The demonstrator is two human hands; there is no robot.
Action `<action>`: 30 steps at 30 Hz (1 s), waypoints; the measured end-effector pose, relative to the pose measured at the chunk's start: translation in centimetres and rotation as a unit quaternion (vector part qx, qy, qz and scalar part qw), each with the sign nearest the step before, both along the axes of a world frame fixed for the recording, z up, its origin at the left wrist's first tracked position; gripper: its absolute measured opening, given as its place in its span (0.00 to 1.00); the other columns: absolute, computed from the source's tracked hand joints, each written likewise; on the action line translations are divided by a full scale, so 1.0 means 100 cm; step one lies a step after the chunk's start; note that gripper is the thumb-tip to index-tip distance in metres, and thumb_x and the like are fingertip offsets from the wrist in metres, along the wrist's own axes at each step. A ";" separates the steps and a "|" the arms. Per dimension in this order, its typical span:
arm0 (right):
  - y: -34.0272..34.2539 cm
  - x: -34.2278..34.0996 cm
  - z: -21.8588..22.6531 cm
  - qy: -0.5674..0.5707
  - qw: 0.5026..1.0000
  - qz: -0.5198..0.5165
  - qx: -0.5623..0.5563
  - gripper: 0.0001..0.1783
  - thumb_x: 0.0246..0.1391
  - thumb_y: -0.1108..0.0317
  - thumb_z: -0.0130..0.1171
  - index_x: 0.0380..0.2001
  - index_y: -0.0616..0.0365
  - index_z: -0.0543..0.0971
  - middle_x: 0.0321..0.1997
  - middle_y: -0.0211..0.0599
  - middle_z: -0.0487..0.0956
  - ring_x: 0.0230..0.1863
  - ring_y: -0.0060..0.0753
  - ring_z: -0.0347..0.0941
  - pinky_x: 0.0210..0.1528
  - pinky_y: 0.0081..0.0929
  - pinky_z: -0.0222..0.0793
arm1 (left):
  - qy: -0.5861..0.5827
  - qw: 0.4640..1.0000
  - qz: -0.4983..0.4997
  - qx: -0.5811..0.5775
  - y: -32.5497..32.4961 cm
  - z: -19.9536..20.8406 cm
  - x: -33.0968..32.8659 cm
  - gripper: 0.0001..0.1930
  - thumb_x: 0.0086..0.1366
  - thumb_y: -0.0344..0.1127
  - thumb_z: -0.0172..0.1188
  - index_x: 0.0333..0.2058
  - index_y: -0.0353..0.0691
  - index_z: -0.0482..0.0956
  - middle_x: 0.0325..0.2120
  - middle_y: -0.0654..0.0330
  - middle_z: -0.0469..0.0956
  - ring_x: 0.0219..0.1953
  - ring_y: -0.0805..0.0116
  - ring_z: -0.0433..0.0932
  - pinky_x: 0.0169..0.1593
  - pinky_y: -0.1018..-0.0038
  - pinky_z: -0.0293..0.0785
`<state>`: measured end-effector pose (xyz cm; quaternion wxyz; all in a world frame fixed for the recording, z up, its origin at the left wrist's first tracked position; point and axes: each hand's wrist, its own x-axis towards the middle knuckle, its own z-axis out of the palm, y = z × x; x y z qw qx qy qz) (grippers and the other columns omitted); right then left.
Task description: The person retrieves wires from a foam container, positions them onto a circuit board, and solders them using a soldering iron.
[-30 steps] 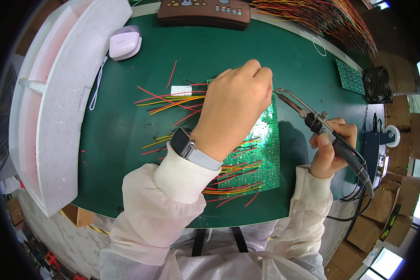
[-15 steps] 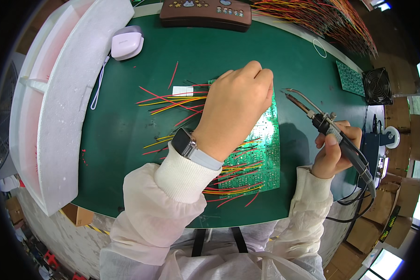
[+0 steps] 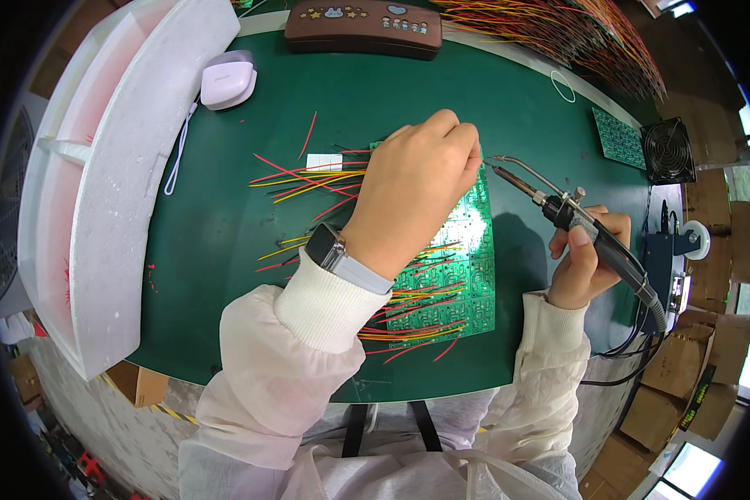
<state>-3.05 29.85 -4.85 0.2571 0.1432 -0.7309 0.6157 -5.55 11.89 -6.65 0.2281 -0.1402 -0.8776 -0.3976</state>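
Lower rows look wired; upper hidden

Thin red and yellow wires (image 3: 308, 179) lie left of my curled left hand (image 3: 421, 179), grip hidden, over the green circuit board (image 3: 482, 287) on the bench (image 3: 217, 275); my right hand (image 3: 582, 271) holds a black soldering iron (image 3: 615, 250).

A dark green desk (image 3: 183, 317) is carrying a green circuit board (image 3: 479, 275) near its middle — red, yellow and black wires (image 3: 325, 177) are running over it and out to its left. A small white rectangle (image 3: 323, 162) is lying among them. A white foam tray (image 3: 112, 200) is resting along the left side, with a lilac case (image 3: 228, 82) sitting just beside it. A brown case (image 3: 362, 42) is lying at the far edge — another board (image 3: 618, 140) is lying far right, beside a black fan (image 3: 668, 150).
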 end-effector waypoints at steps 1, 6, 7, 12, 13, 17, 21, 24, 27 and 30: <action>0.000 0.000 0.000 0.001 1.000 0.002 -0.001 0.15 0.40 0.66 0.57 0.23 0.64 0.64 0.15 0.37 0.67 0.12 0.19 0.60 0.14 0.13 0.54 | -0.003 1.000 0.001 -0.003 0.000 0.001 0.000 0.04 0.48 0.26 0.56 0.21 0.36 0.70 0.20 0.59 0.68 0.20 0.63 0.71 0.24 0.72 0.66; -0.001 0.000 0.000 -0.002 1.000 0.003 0.004 0.15 0.40 0.66 0.57 0.22 0.64 0.64 0.15 0.37 0.67 0.12 0.19 0.59 0.14 0.13 0.53 | -0.008 1.000 0.004 -0.005 0.000 0.000 0.000 0.04 0.49 0.27 0.56 0.21 0.36 0.70 0.20 0.59 0.69 0.20 0.63 0.70 0.24 0.72 0.66; 0.000 -0.001 0.000 0.001 1.000 0.004 0.008 0.15 0.40 0.66 0.57 0.22 0.64 0.64 0.14 0.36 0.67 0.12 0.19 0.59 0.14 0.13 0.53 | -0.008 1.000 0.003 -0.006 0.000 0.000 0.000 0.04 0.49 0.27 0.56 0.21 0.36 0.70 0.20 0.59 0.69 0.20 0.62 0.70 0.24 0.72 0.66; 0.001 0.001 0.001 0.003 1.000 0.003 0.030 0.14 0.40 0.66 0.56 0.22 0.65 0.64 0.14 0.36 0.67 0.14 0.19 0.59 0.16 0.14 0.54 | -0.010 1.000 0.003 -0.006 0.000 0.001 0.001 0.04 0.49 0.27 0.56 0.21 0.36 0.70 0.20 0.59 0.69 0.20 0.62 0.70 0.24 0.72 0.65; 0.001 0.001 0.001 0.007 0.999 0.003 0.043 0.14 0.39 0.67 0.56 0.22 0.65 0.65 0.14 0.36 0.67 0.15 0.19 0.59 0.17 0.15 0.54 | -0.009 1.000 0.004 -0.006 0.000 0.002 0.001 0.04 0.49 0.27 0.56 0.21 0.36 0.70 0.20 0.59 0.69 0.20 0.62 0.70 0.24 0.72 0.65; -0.003 0.002 0.006 -0.011 0.999 -0.003 0.033 0.13 0.39 0.67 0.56 0.21 0.65 0.65 0.14 0.36 0.67 0.16 0.19 0.59 0.19 0.15 0.54 | -0.008 1.000 0.002 -0.007 0.000 0.001 0.001 0.04 0.49 0.27 0.56 0.21 0.36 0.70 0.20 0.59 0.69 0.20 0.62 0.70 0.24 0.72 0.65; -0.004 0.002 0.008 -0.024 0.999 0.001 0.027 0.12 0.38 0.68 0.55 0.21 0.65 0.65 0.15 0.36 0.67 0.16 0.19 0.59 0.19 0.15 0.54 | -0.005 1.000 -0.001 0.005 0.000 -0.001 0.000 0.04 0.49 0.27 0.56 0.21 0.36 0.70 0.20 0.59 0.68 0.20 0.62 0.70 0.24 0.72 0.65; -0.005 0.002 0.011 -0.036 0.999 0.007 0.017 0.11 0.38 0.70 0.54 0.21 0.65 0.64 0.15 0.36 0.67 0.15 0.19 0.58 0.18 0.15 0.54 | -0.006 1.000 -0.001 0.002 0.000 -0.001 0.000 0.04 0.49 0.27 0.56 0.21 0.36 0.70 0.20 0.59 0.68 0.20 0.62 0.70 0.24 0.72 0.65; -0.006 0.002 0.013 -0.046 0.999 0.007 0.009 0.10 0.38 0.71 0.53 0.21 0.65 0.64 0.15 0.36 0.66 0.15 0.18 0.58 0.18 0.14 0.53 | -0.005 1.000 0.000 0.001 0.000 -0.001 0.000 0.04 0.49 0.27 0.56 0.21 0.36 0.70 0.20 0.59 0.68 0.19 0.62 0.70 0.23 0.72 0.65; -0.007 0.002 0.013 -0.050 0.999 0.007 0.004 0.09 0.38 0.72 0.53 0.22 0.65 0.64 0.15 0.36 0.67 0.15 0.18 0.58 0.18 0.13 0.53 | -0.003 1.000 0.000 0.001 0.001 -0.001 0.000 0.04 0.50 0.28 0.56 0.21 0.36 0.70 0.20 0.59 0.68 0.19 0.62 0.70 0.23 0.72 0.65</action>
